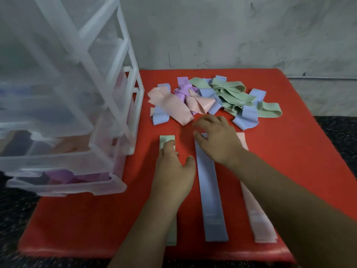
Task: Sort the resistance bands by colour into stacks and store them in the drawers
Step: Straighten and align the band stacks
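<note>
A red tabletop (289, 171) carries a loose heap of flat elastic resistance bands (210, 99) in pink, lilac, pale blue and pale green, tangled together toward its far edge near a grey wall (231, 31). Nearer the camera three bands lie flat and straight, side by side and apart from each other: a long pale green resistance band (166, 140) on the left, a long pale blue resistance band (209, 190) in the middle, and a long pale pink resistance band (258, 223) on the right. The left hand (173, 175) lies palm-down on the green band, its fingers (167, 147) spread flat and pressing the strip near its far end, not curled around anything. The right hand (218, 140) hovers over the far end of the blue band, just short of the heap, with its fingers (202, 122) loosely spread and bent; whether they touch the blue band I cannot tell, and the hand is slightly blurred. The right forearm crosses over the pink band, hiding its middle. At the left stands a translucent white plastic drawer unit (108, 97) on the corner of the tabletop, with several drawers pulled out toward the camera; lilac material shows through the lowest drawer (63, 180), and a pinkish shape shows in the drawer above it (58, 149).
</note>
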